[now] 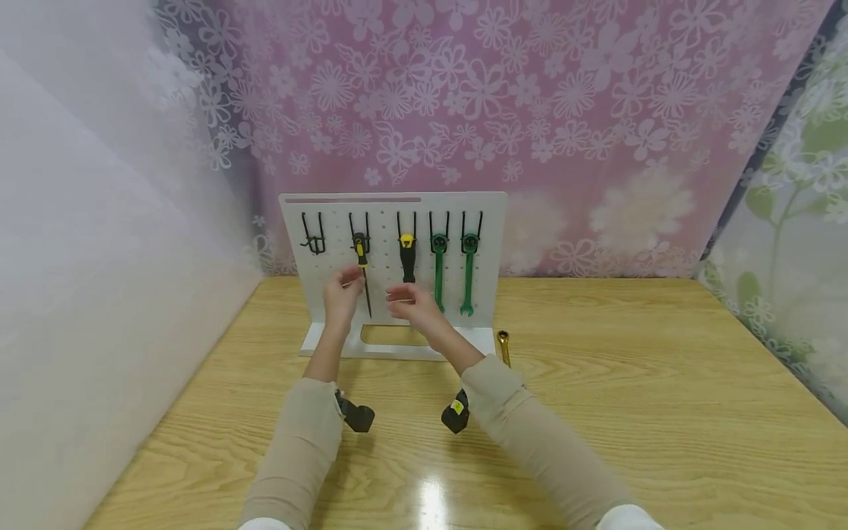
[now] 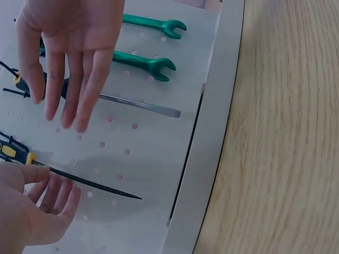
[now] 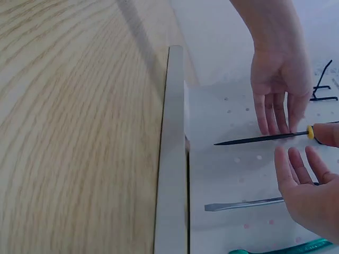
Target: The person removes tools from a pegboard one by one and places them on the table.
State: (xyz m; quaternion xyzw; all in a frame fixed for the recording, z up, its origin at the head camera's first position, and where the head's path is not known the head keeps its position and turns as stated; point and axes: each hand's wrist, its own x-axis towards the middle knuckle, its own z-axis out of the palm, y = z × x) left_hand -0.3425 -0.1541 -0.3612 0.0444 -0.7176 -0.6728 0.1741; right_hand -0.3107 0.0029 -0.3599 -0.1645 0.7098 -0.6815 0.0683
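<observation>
A slim tool with a yellow-and-black handle [image 1: 361, 250] and a dark tapered shaft [image 2: 100, 185], like a file, hangs on a white pegboard [image 1: 397, 202]. My left hand [image 1: 340, 298] is beside its shaft, fingers loosely bent; whether they touch it I cannot tell. My right hand [image 1: 417, 309] has relaxed fingers and holds nothing, in front of the board below a flat screwdriver [image 1: 407, 261]. That screwdriver hangs by its yellow-topped black handle, and its steel blade [image 2: 140, 106] points down. Both hands also appear in each wrist view.
Two green wrenches [image 1: 439, 272] hang at the board's right. The leftmost black hook [image 1: 314, 239] carries no tool. On the wooden table [image 1: 596, 368], a gold ratchet wrench [image 1: 503, 346] lies by the board's right foot. A white wall [image 1: 119, 258] stands at the left, a floral curtain [image 1: 464, 88] behind.
</observation>
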